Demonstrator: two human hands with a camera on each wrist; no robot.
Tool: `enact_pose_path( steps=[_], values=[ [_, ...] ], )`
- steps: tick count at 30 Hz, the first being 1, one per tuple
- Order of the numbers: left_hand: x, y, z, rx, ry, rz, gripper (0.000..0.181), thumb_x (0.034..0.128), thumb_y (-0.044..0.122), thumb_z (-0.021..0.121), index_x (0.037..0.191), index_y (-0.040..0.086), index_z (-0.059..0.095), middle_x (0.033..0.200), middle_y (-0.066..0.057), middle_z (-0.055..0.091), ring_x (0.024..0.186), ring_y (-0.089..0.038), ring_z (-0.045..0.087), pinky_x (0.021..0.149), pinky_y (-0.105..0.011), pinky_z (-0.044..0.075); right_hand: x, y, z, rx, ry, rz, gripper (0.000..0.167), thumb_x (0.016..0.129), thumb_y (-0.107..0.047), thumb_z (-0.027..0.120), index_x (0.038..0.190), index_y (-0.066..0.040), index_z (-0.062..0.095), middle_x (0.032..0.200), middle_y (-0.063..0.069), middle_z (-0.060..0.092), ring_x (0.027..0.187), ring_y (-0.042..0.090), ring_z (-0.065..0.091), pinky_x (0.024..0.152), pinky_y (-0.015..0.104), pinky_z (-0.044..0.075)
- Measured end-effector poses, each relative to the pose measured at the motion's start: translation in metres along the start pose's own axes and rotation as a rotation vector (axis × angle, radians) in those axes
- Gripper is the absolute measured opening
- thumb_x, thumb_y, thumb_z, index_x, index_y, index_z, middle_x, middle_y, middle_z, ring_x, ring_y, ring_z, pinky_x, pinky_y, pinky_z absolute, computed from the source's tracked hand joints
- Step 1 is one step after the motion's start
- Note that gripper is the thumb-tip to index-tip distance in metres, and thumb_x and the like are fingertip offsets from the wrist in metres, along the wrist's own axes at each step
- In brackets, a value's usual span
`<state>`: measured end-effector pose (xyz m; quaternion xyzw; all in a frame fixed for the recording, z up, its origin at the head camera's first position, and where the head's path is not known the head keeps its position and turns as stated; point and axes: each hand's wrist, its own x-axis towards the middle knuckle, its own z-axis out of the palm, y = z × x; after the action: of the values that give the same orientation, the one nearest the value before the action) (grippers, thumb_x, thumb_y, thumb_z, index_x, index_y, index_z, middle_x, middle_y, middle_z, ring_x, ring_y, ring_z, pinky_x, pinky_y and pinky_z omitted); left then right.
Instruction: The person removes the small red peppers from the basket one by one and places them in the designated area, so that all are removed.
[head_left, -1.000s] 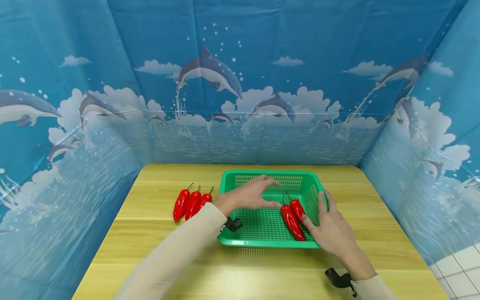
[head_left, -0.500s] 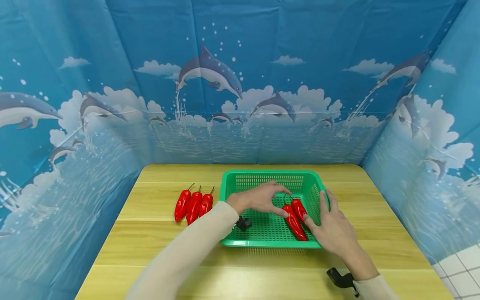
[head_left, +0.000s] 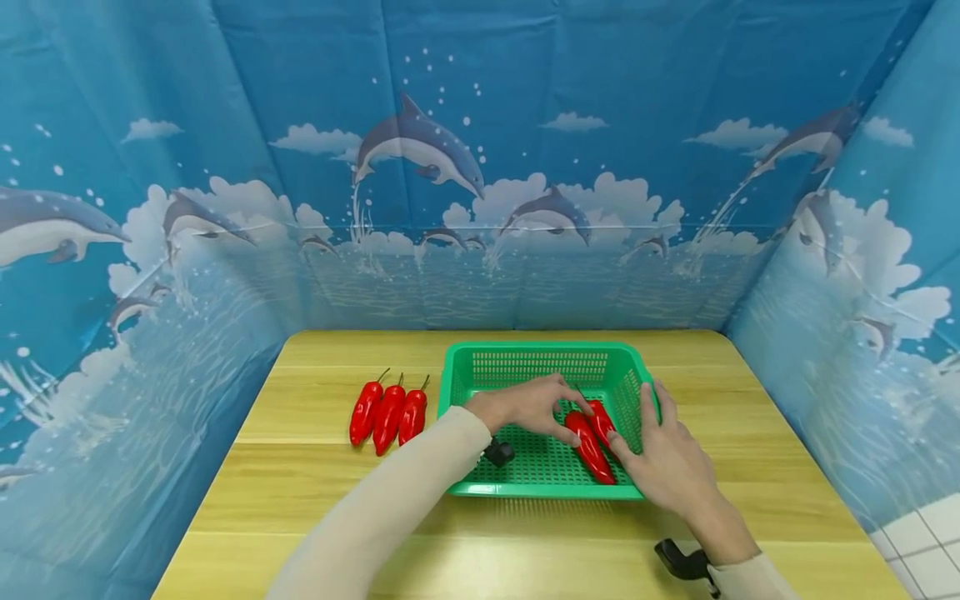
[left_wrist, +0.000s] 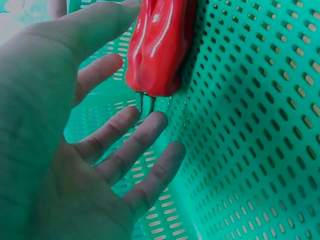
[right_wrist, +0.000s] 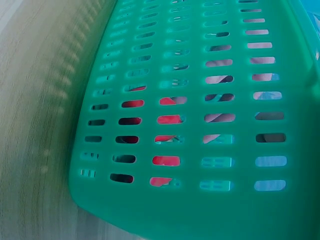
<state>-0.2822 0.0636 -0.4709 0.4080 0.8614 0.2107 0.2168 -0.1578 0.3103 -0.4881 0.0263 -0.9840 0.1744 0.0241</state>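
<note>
Two glossy red chili peppers lie side by side in the green perforated basket [head_left: 543, 492]: a nearer one [head_left: 592, 457] and a farther one [head_left: 602, 423]. My left hand [head_left: 531, 407] reaches into the basket around the stem ends of these peppers. In the left wrist view its fingers are spread, and the thumb tip is beside the pepper [left_wrist: 157, 50]; whether it touches is unclear. My right hand [head_left: 675, 471] holds the basket's right rim, thumb inside close to the farther pepper. The right wrist view shows the basket wall [right_wrist: 200, 210], red showing through its slots.
Three more red chili peppers, a left [head_left: 366, 414], a middle [head_left: 388, 421] and a right one [head_left: 412, 414], lie on the wooden table [head_left: 300, 467] left of the basket. A dolphin-print curtain [head_left: 480, 275] surrounds the table's back and sides.
My left hand has moved rightward and slightly down to the peppers in the basket. My right hand has stayed at the right rim. The peppers on the table have not moved.
</note>
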Motion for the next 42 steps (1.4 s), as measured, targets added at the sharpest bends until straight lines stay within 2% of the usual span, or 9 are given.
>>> enact_pose_path(
  steps=[5,10,17,22,25,33,42],
  values=[
    [0.004,-0.001,0.006,-0.008,-0.017,-0.009,0.052,0.1066,0.046,0.087,0.155,0.032,0.076,0.153,-0.006,0.059,0.109,-0.010,0.062,0.096,-0.027,0.056,0.000,0.000,-0.001,0.003,0.005,-0.001,0.108,0.116,-0.053,0.066,0.183,0.009,0.007,0.189,0.040,0.009,0.119,0.068,0.071,0.064,0.055,0.064],
    [0.007,-0.001,0.009,0.013,-0.011,-0.019,0.051,0.1068,0.044,0.087,0.155,0.031,0.077,0.151,-0.006,0.060,0.103,-0.007,0.060,0.093,-0.024,0.054,0.001,-0.001,-0.002,0.004,0.010,-0.003,0.108,0.116,-0.054,0.065,0.183,0.009,0.007,0.189,0.040,0.008,0.117,0.066,0.072,0.062,0.053,0.063],
    [0.009,-0.002,0.011,0.031,0.010,-0.011,0.043,0.1075,0.045,0.086,0.147,0.028,0.080,0.145,-0.002,0.063,0.112,-0.007,0.058,0.098,-0.023,0.055,0.000,-0.001,-0.003,0.003,-0.002,0.006,0.108,0.117,-0.055,0.064,0.183,0.009,0.007,0.190,0.039,0.007,0.122,0.068,0.070,0.068,0.059,0.065],
    [0.009,-0.004,0.012,0.031,0.018,-0.003,0.039,0.1062,0.045,0.088,0.139,0.025,0.081,0.134,-0.002,0.065,0.109,-0.009,0.054,0.091,-0.023,0.052,0.000,-0.002,-0.003,0.003,-0.003,0.007,0.107,0.116,-0.053,0.065,0.183,0.009,0.008,0.189,0.039,0.008,0.119,0.066,0.071,0.067,0.056,0.065],
    [0.008,-0.005,0.011,0.018,0.023,-0.014,0.033,0.1057,0.042,0.089,0.132,0.026,0.080,0.132,-0.002,0.064,0.111,-0.010,0.052,0.089,-0.024,0.052,0.000,-0.002,-0.003,0.006,-0.004,0.007,0.107,0.116,-0.052,0.066,0.183,0.009,0.008,0.189,0.039,0.008,0.118,0.065,0.072,0.065,0.054,0.064],
    [0.005,-0.008,0.010,-0.003,0.024,-0.054,0.022,0.1036,0.033,0.093,0.116,0.025,0.077,0.125,0.002,0.063,0.108,-0.010,0.052,0.090,-0.022,0.051,-0.001,-0.001,-0.002,0.010,0.009,0.004,0.107,0.116,-0.054,0.065,0.183,0.008,0.008,0.189,0.039,0.010,0.120,0.067,0.071,0.067,0.059,0.063],
    [0.003,-0.007,0.010,-0.017,0.015,-0.077,0.020,0.1047,0.027,0.092,0.116,0.025,0.076,0.120,0.004,0.065,0.101,-0.009,0.056,0.083,-0.021,0.053,0.000,-0.002,-0.002,0.012,0.007,0.003,0.108,0.116,-0.054,0.065,0.184,0.008,0.008,0.190,0.038,0.009,0.123,0.070,0.069,0.068,0.061,0.063]
  ],
)
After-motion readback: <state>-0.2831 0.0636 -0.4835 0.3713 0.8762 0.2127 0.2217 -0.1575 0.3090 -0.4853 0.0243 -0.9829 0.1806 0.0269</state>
